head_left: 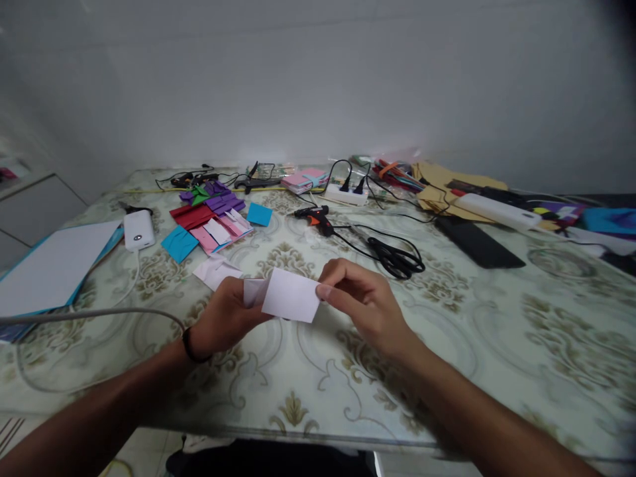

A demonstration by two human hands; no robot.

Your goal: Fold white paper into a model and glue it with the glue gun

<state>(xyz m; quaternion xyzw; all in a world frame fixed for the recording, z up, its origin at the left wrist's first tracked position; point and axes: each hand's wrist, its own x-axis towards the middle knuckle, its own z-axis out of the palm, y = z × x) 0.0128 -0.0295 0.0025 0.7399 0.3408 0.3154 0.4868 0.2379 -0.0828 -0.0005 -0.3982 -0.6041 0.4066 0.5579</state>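
My right hand point(368, 301) pinches the right edge of a small white paper card point(291, 295) between thumb and fingers. My left hand point(231, 315) is closed on a second piece of white paper point(254, 291), which looks folded and is partly covered by the card. Both hands hang just above the patterned tablecloth point(308, 384), close together. Behind my left hand lies more folded white paper point(217, 270). Beyond it sit folded pink and white papers point(223, 232), red folded paper point(190, 216), purple folded paper point(221, 200) and blue squares point(179, 244).
A glue gun point(318, 220) with a coiled black cord point(397, 258) lies mid-table. Behind it is a white power strip point(346, 194). A black slab point(477, 242) lies to the right. At left are a white power bank point(139, 230) with a cable and a stack of sheets point(59, 265).
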